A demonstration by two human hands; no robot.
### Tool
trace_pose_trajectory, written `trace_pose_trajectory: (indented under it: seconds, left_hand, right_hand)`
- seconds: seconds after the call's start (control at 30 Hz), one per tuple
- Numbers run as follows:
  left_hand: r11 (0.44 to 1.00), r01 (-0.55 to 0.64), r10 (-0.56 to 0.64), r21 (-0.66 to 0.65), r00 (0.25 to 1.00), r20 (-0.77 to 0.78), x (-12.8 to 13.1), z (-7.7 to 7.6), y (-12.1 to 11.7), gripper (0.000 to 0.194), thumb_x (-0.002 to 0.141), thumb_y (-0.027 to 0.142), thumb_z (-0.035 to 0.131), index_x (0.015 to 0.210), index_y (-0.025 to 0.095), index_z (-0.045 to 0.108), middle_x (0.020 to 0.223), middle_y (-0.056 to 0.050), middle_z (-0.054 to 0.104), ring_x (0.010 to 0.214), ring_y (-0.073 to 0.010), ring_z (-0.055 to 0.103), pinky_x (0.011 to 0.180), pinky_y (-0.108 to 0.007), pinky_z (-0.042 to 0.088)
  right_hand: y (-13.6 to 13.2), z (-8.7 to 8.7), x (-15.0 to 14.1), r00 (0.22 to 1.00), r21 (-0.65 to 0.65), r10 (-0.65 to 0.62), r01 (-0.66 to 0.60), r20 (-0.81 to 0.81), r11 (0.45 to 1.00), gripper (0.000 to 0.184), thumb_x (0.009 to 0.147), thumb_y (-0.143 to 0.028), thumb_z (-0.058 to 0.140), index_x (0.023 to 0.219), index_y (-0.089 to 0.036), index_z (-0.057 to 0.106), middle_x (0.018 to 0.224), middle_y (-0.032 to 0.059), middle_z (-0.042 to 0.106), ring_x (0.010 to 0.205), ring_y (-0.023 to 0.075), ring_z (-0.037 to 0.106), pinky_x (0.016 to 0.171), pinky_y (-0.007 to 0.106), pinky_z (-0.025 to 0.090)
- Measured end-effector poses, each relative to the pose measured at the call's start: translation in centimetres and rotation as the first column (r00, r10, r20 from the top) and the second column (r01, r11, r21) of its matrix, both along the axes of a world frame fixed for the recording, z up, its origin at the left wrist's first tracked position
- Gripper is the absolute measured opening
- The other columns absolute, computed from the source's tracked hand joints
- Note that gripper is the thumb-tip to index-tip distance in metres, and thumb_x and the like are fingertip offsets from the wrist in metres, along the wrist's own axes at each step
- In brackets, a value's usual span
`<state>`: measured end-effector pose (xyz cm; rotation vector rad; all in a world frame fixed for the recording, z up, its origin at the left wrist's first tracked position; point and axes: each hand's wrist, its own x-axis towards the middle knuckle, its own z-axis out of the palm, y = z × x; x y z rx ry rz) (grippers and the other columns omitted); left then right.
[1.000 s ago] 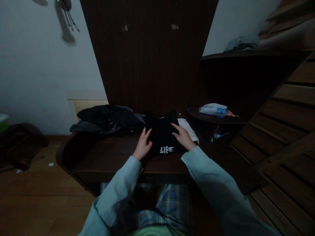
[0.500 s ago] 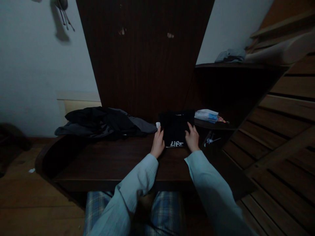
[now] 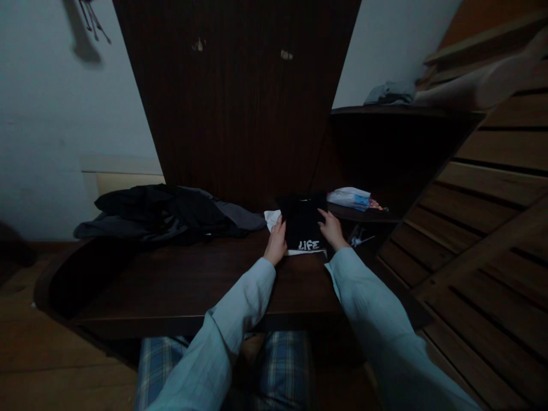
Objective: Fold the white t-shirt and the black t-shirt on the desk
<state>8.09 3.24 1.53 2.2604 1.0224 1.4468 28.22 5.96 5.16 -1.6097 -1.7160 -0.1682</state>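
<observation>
A folded black garment (image 3: 302,225) with white lettering on its near part lies on the dark wooden bench, on top of a white cloth (image 3: 272,217) that shows at its left and along its near edge. My left hand (image 3: 276,244) grips the garment's left edge, fingers pointing away from me. At the right edge, my right hand (image 3: 334,230) has hold of the same garment, with thumb and forefinger over its top. The fingertips beneath the cloth are hidden.
A heap of black and grey clothes (image 3: 171,214) lies on the bench (image 3: 188,285) at left. To the right, a blue-and-white plastic packet (image 3: 349,197) rests on a corner shelf (image 3: 385,215). A dark wooden panel (image 3: 240,114) rises behind; wooden slats (image 3: 492,228) stand at right.
My hands have shifted the black garment slightly right relative to the bench, so more of the white cloth shows at its left and near edge. The view has turned a little right.
</observation>
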Motion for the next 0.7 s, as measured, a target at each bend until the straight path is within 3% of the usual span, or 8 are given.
trace_pose_trajectory:
  seconds: [0.17,0.37,0.57,0.7]
  left_hand:
    - [0.997,0.002,-0.004,-0.072,0.999,-0.033,0.3,-0.8,-0.1,0.082,0.056,-0.010,0.035,0.133,0.017,0.025,0.144,-0.008,0.015,0.126,-0.0238,0.026,0.104,-0.043,0.027]
    - [0.980,-0.086,0.090,-0.177,0.996,0.012,0.7,-1.9,0.9,0.074,0.058,-0.009,0.035,0.129,0.011,0.031,0.142,-0.013,0.019,0.126,-0.0255,0.026,0.104,-0.043,0.025]
    - [0.955,-0.105,0.136,-0.279,0.986,0.093,0.3,-1.8,1.4,0.054,0.069,0.004,0.042,0.123,0.009,0.040,0.136,-0.015,0.031,0.125,-0.0235,0.030,0.106,-0.039,0.022]
    - [0.950,-0.073,0.108,-0.304,0.989,0.102,0.6,-1.7,1.1,0.053,0.068,0.010,0.050,0.121,0.013,0.042,0.133,-0.013,0.035,0.122,-0.0244,0.034,0.104,-0.040,0.025]
  right_hand:
    - [-0.1,-1.9,-0.5,0.995,-0.077,-0.034,0.041,0.090,0.996,0.052,0.069,-0.005,0.045,0.120,-0.016,0.049,0.124,0.0113,0.048,0.105,0.0237,0.052,0.088,0.034,0.043]
    - [-0.5,-4.2,-1.7,0.987,-0.120,-0.054,0.073,0.151,0.990,0.057,0.070,-0.002,0.039,0.123,-0.021,0.046,0.131,0.0069,0.041,0.093,0.0218,0.058,0.080,0.031,0.047]
    - [0.0,-4.7,-1.4,0.989,-0.074,-0.090,0.099,0.118,0.992,0.056,0.071,-0.004,0.038,0.124,-0.020,0.044,0.133,0.0076,0.038,0.093,0.0213,0.058,0.080,0.031,0.047]
    - [0.7,-4.6,-1.2,0.992,-0.099,-0.057,0.068,0.114,0.993,0.055,0.070,-0.002,0.039,0.122,-0.019,0.046,0.131,0.0080,0.041,0.098,0.0216,0.056,0.084,0.030,0.045]
